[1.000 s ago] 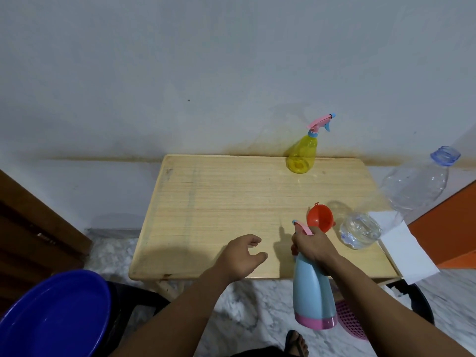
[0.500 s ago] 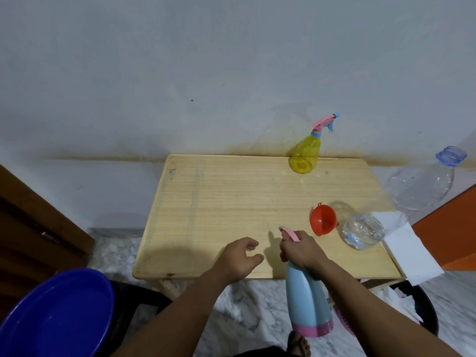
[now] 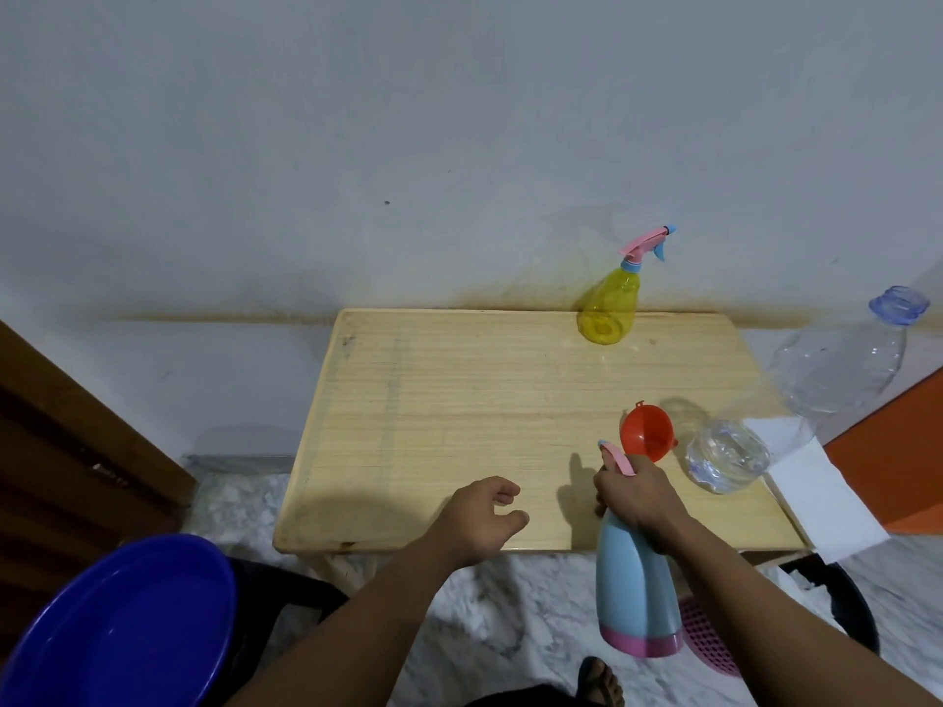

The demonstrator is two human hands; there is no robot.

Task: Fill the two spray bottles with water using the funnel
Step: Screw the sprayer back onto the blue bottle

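My right hand (image 3: 638,497) grips the neck of a light blue spray bottle (image 3: 635,594) with a pink base and pink trigger, held in the air at the table's front edge. An orange funnel (image 3: 647,432) lies on the wooden table (image 3: 459,400) just beyond that hand. A yellow spray bottle (image 3: 610,311) with a pink and blue head stands at the table's back edge by the wall. My left hand (image 3: 479,517) hovers over the front edge with loosely curled fingers, holding nothing. A large clear water bottle (image 3: 796,400) lies tilted at the table's right edge.
A blue plastic basin (image 3: 117,625) is at the lower left. White paper (image 3: 821,492) hangs off the table's right side. A pink basket (image 3: 709,640) and a dark bin (image 3: 847,604) sit on the marble floor below. A wooden door (image 3: 66,451) is at the left.
My right hand shifted the blue spray bottle slightly left and then back near the funnel. My left hand stayed at the front edge.
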